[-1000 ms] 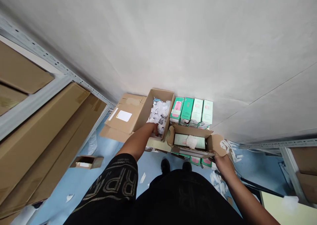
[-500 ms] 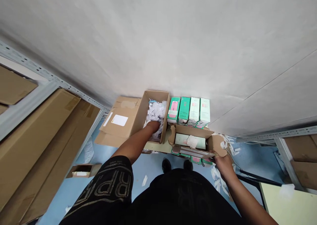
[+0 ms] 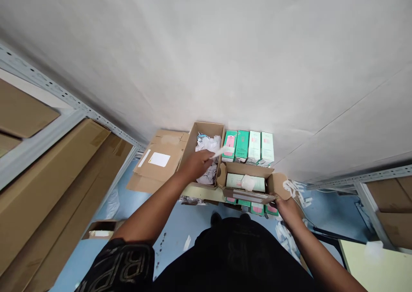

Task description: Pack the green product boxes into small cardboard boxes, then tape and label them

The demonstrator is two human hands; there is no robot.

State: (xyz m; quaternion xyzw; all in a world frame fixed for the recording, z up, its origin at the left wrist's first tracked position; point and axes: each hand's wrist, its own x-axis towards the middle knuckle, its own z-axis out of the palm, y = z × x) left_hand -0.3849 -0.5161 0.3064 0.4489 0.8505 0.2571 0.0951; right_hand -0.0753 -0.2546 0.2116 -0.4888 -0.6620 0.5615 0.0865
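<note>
— Paper slip (image 3: 222, 152), white and thin: where was it?
— Just below the middle of the frame, pinched in the left hand (image 3: 197, 164). That grip was closed on one end of it, and the slip stuck out to the right, over the edge between two cartons.

— Which cartons?
— An open brown box of paper scraps (image 3: 206, 155) lay under the hand, full of crumpled white bits. To its right sat a smaller open carton (image 3: 247, 182) with pale green packs inside.

— And the other hand?
— The right hand (image 3: 287, 208) was at the lower right of that smaller carton, its grip closed on the near flap or edge; how the fingers lay I could not tell.

— Anything behind?
— A row of green and pink boxes (image 3: 248, 146) stood upright against the white wall (image 3: 225, 47), just above the smaller carton. A flat cardboard carton with a white label (image 3: 159, 159) lay left of the scrap box. Tall brown cartons (image 3: 54, 185) leaned at the left of the frame, beside a grey metal rack (image 3: 64, 95). White scraps dotted the blue floor (image 3: 135, 202).
</note>
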